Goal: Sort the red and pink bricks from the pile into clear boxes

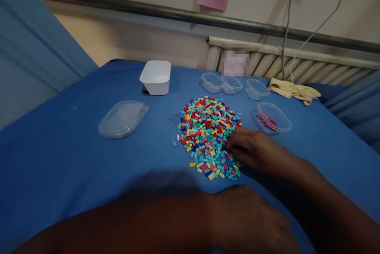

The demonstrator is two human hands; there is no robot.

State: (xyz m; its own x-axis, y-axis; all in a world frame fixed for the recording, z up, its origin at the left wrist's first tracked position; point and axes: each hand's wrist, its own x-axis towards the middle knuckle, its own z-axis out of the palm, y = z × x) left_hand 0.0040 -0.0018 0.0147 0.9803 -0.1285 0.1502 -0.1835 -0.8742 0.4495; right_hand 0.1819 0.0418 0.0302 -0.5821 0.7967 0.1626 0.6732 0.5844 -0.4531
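Observation:
A heap of small colourful toy building bricks [208, 127] is spread over the blue cloth. My right hand [249, 145] is at the heap's right edge, its fingers bent down and drawn together among the bricks. Whatever is between those fingertips is hidden. Nearer to me, my left hand [252, 220] is low over the cloth, back up, fingers curled together and pointing right; its palm side is out of sight. Just beyond my right hand stands a clear plastic container [282, 117] with several red bricks [267, 120] inside.
Behind the heap stand clear containers [212, 84] in a row, with a yellow cloth [293, 90] at their right. A white bin [156, 78] is at the back left, and stacked clear lids [123, 119] lie before it. A radiator [320, 64] and wall border the far edge.

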